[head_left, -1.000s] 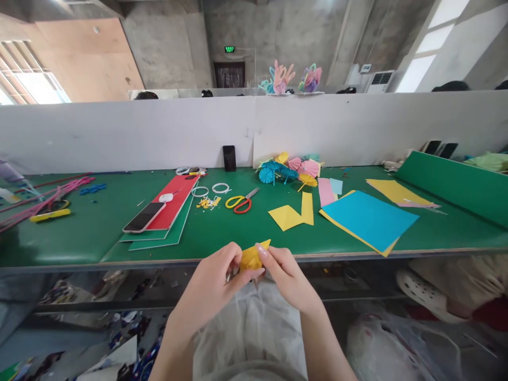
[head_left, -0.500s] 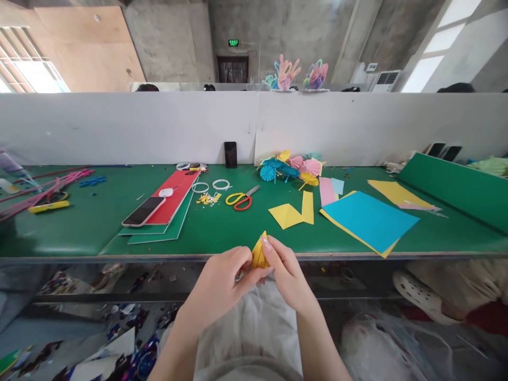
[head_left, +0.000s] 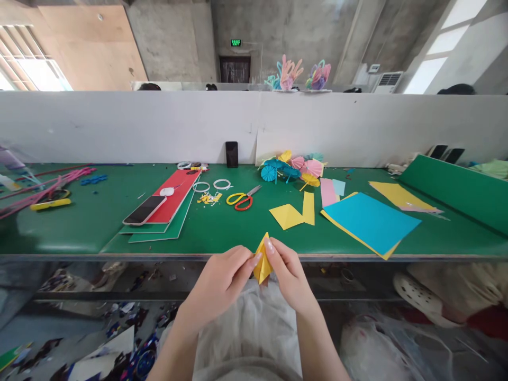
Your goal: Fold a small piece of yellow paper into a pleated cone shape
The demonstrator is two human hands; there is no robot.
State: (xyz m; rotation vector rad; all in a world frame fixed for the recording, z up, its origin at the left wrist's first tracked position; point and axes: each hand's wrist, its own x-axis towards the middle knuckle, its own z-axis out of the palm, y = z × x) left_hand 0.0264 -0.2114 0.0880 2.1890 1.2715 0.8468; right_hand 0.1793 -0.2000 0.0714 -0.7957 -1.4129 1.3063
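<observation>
A piece of folded yellow paper (head_left: 262, 267) is held between my two hands, just off the table's front edge, with its pointed tip upward. My left hand (head_left: 227, 275) pinches its left side between thumb and fingers. On the right side, my right hand (head_left: 286, 272) grips it with the thumb near the top. Beyond them on the green table lie scissors (head_left: 243, 200) with one yellow and one red handle. Yellow paper pieces (head_left: 286, 216) rest to the right, near a blue sheet (head_left: 371, 219) on top of yellow paper.
Small paper umbrellas (head_left: 291, 170) are heaped by the white partition (head_left: 159, 127). A phone (head_left: 145, 210) and earbud case lie on red and green boards (head_left: 174, 193). Tape rolls (head_left: 221, 184) and yellow scraps (head_left: 209, 198) are near. Another phone (head_left: 232, 154) leans upright. Pink pipe cleaners (head_left: 59, 180) lie left.
My left thumb has moved up and left from the paper's lower part to its left edge. More of the folded yellow paper now shows between my hands.
</observation>
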